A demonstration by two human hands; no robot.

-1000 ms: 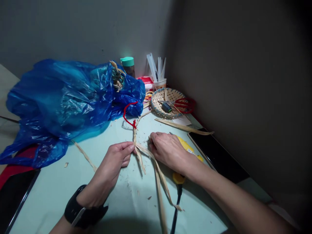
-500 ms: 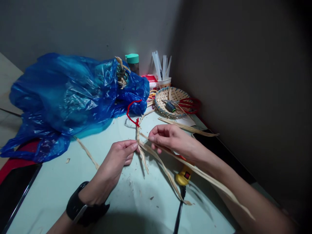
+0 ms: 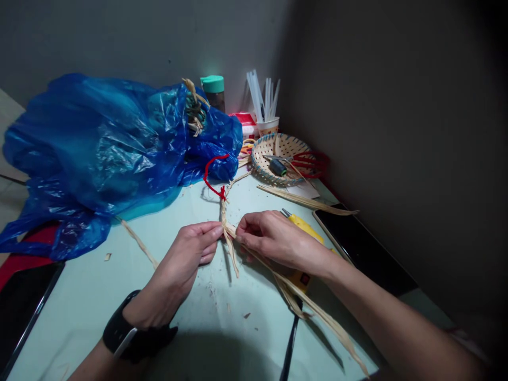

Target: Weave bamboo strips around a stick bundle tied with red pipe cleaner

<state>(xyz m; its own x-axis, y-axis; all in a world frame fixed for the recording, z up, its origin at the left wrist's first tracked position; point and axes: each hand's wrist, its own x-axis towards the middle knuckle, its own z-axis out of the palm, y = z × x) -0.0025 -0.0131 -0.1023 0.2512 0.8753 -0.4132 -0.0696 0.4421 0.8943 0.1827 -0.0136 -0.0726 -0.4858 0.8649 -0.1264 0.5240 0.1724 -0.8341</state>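
A pale braid of dried plant fibre [image 3: 223, 210] runs toward me from a red tie [image 3: 223, 193] knotted around it. My left hand [image 3: 195, 247], with a black watch on the wrist, pinches the braid's near end between thumb and forefinger. Just right of it, my right hand [image 3: 273, 238] is closed on a long fibre strand [image 3: 313, 301] that trails down to the lower right. A shorter loose strand [image 3: 231, 256] hangs between the hands. Under my right hand lies a yellow glue gun [image 3: 305, 227] with a black cord, partly hidden.
A big blue plastic bag [image 3: 99, 143] fills the left back. Behind stand a green-lidded jar [image 3: 213, 92] and a cup of white sticks [image 3: 268, 126]. A woven basket [image 3: 260, 172] holds red-handled scissors and a dark thread spool. A dark phone-like slab [image 3: 365, 254] lies right.
My right hand has moved down and left, closer to my left hand, drawing its strand across the braid's end. The long strand's tail has swung left. The whole view has shifted slightly.
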